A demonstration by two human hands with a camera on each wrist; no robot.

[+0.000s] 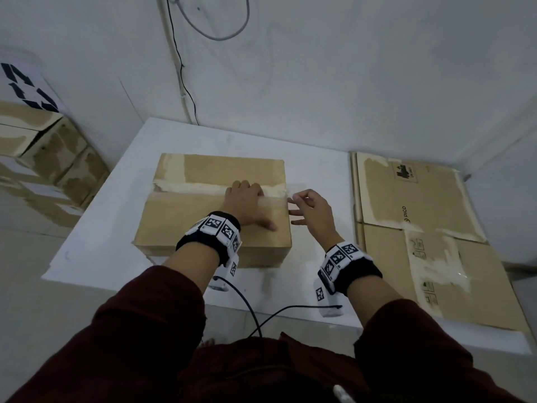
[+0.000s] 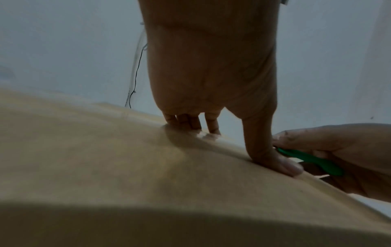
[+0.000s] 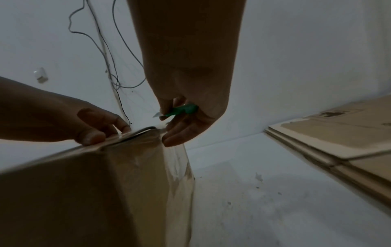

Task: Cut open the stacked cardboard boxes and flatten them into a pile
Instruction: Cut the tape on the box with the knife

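Your right hand point(image 3: 186, 120) pinches one green cutter point(image 3: 182, 110), blade apparently aimed at the taped seam point(image 1: 203, 189), though it is dim there. Your left hand point(image 1: 247, 205) lies flat-fingered on the box point(image 1: 215, 210), steadying it beside the seam's right end. One box sits before you; flattened cardboard point(image 1: 430, 228) is piled right of it.

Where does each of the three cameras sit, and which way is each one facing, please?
Head: worn on the head, looking down at the cardboard box on the white table; both sleeved forearms, the left hand and the right hand show.
Left wrist: looks along the left hand pressing flat on the box top; the right hand enters at right.
Right wrist: looks along the right hand holding the green cutter at the box's corner; the left hand enters at left.
Shared: both wrist views show the cutter and both hands.
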